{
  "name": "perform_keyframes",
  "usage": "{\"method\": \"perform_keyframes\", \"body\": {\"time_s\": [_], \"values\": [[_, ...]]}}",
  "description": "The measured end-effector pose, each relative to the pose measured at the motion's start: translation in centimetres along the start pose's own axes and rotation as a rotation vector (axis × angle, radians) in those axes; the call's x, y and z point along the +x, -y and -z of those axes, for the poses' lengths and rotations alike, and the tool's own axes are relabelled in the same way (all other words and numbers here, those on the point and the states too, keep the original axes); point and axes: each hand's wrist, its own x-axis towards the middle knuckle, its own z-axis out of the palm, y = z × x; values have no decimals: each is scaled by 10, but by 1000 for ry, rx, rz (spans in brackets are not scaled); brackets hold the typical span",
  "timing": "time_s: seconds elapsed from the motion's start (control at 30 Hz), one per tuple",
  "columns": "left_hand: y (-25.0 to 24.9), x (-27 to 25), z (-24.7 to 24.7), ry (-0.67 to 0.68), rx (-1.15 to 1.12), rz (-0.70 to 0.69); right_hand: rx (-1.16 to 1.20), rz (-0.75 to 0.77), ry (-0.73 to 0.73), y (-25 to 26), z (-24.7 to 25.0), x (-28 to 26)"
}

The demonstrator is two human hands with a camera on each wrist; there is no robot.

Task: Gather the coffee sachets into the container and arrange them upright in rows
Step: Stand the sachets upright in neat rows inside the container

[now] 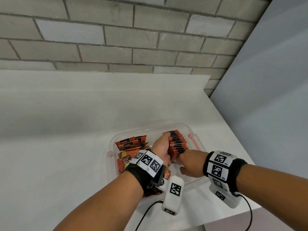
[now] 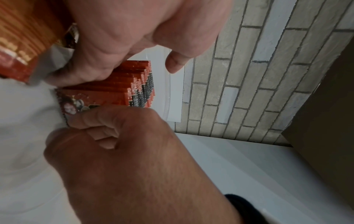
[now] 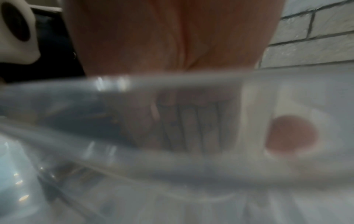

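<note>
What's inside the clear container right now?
The container holds an upright row of sachets pressed between left hand and right hand, plus loose sachets. The wrists hide its near part.

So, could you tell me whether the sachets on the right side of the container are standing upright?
Upright: the row of sachets shows only top edges, packed in the clear container.

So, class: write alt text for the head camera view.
Two hands, left hand and right hand, press an upright row of sachets together inside a clear container on a white counter; loose sachets lie left.
</note>
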Motion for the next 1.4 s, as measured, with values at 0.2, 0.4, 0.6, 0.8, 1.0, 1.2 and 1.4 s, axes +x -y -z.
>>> {"method": "perform_keyframes", "body": {"time_s": [0.2, 0.4, 0.6, 0.8, 1.0, 1.2, 1.4], "values": [[-2, -10, 2, 31, -1, -46, 117, -4, -17, 4, 11, -10], [-27, -56, 39, 168, 160, -123, 346, -21, -122, -7, 25, -25], [-65, -104, 132, 7, 173, -412, 632, -53, -86, 13, 20, -23], [-50, -92, 181, -337, 311, -466, 694, -117, 0, 44, 25, -3], [-22, -72, 174, -263, 393, -351, 727, -200, 51, 55, 31, 7], [-29, -68, 173, -188, 363, -360, 825, -231, 99, 63, 29, 10], [-31, -64, 177, -148, 335, -369, 1048, -210, 143, 69, 26, 9]]}}
